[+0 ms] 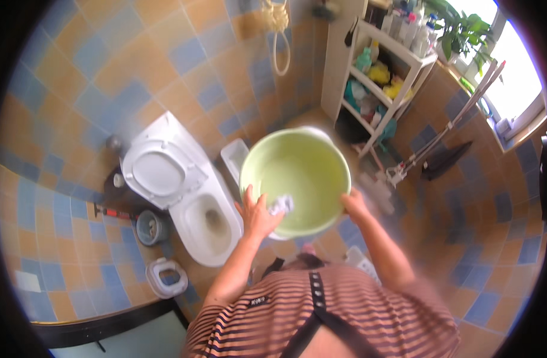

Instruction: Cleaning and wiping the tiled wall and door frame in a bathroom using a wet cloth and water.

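Before me is a round light-green plastic basin, its open side facing up. My left hand lies over the basin's lower left rim, fingers spread, beside a small crumpled whitish cloth inside; whether the hand grips the rim or the cloth is not plain. On the right rim, my right hand is closed, its fingers partly hidden by the basin's side. Part of a white object shows behind the far rim. A white toilet with its lid raised stands left of the basin.
White shelves with bottles and cloths stand at the back right, near mops leaning by the window. A white tray lies between toilet and basin. Left of the toilet are a small bin and a white toilet seat-like ring.
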Motion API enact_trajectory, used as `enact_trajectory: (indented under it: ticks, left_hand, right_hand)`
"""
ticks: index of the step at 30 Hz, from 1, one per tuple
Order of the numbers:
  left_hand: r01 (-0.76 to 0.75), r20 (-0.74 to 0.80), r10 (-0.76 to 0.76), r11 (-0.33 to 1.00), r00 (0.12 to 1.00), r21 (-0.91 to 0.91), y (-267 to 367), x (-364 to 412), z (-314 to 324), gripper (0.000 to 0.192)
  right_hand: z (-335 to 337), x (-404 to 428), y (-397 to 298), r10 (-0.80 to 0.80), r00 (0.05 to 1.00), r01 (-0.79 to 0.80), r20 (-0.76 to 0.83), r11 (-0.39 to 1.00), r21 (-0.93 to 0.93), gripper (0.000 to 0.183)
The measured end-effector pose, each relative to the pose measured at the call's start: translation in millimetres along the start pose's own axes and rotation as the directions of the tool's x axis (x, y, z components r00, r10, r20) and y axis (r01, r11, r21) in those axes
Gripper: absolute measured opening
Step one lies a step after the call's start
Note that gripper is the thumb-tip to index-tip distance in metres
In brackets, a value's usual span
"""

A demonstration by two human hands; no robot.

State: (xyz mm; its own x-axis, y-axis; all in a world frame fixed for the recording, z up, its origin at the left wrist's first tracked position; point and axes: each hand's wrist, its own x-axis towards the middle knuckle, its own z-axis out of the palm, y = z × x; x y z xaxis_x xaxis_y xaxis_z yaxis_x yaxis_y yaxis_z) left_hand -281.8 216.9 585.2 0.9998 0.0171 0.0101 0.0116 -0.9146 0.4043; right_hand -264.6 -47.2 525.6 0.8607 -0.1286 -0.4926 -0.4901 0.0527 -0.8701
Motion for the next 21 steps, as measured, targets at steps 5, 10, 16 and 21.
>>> enact_trajectory:
  ticks: [5,10,16,21]
  left_hand:
    - [-0.016,-0.325,-0.099,0.942,0.94,-0.334,-16,28,34,0.079]
    - [0.687,0.688,-0.176,-0.08,0.704,-0.722,-47,64,43,0.054]
    - [0.687,0.696,-0.095,-0.116,0.712,-0.718,-52,120,41,0.037]
    - [0.63,0.668,-0.168,-0.23,0.725,-0.742,-63,176,20,0.031]
  right_hand:
    - [-28,18,-19,-0.077,0.997,0.077,-0.011,0.996,-0.05,0.029]
    - [-19,69,-48,0.026,0.999,-0.026,0.028,1.0,-0.011,0.029]
    - [13,133,-111,-0.03,0.99,0.053,0.141,0.986,-0.159,0.03]
    - [31,180,-222,-0.027,0.968,0.192,0.251,0.723,-0.664,0.057]
